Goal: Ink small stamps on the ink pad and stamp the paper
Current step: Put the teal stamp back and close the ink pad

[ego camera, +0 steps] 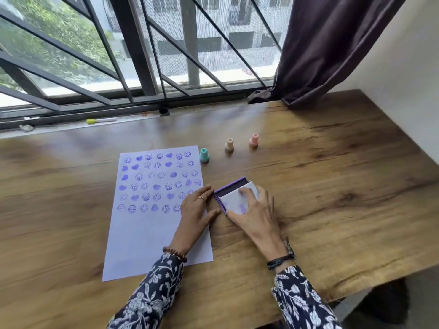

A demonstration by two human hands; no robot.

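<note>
Desk (332, 186): wood-grain top, far edge against the barred window, right edge by the wall. All task items sit in the middle stretch, between the far edge and the near edge.

Paper (152, 233): lies left of centre, long side running toward the near edge. Upper half carries six rows of purple smileys and hearts; lower half blank. So stamping looks well advanced, with room left.

Ink pad (231, 186): purple case just beside the paper's right edge, about midway down it. Lid (237, 200) sits askew over the case, a dark strip of pad exposed along the far side.

Right hand (256, 210): fingers spread flat on the lid, pressing or sliding it; not curled round anything. Left hand (197, 210): palm down on the paper's right margin, fingertips touching the case's left side, thumb reaching toward its near corner; open, bracing, gripping nothing.

Three stamps stand upright near the paper's far right corner: teal stamp (204, 155) just beside that corner, beige stamp (229, 144) and pink stamp (254, 140) further right. All well apart from both hands, untouched.

Risks, as judged:
- Lid shoved off-square could jam or skid the case onto the paper, smudging the nearest prints.
- Left palm rests across the right ends of the lower rows; fresh ink could smear or transfer to skin.
- Fingertips near the exposed pad strip could pick up ink and mark the blank half.
- Cannot tell whether the lid is going on or off.
</note>
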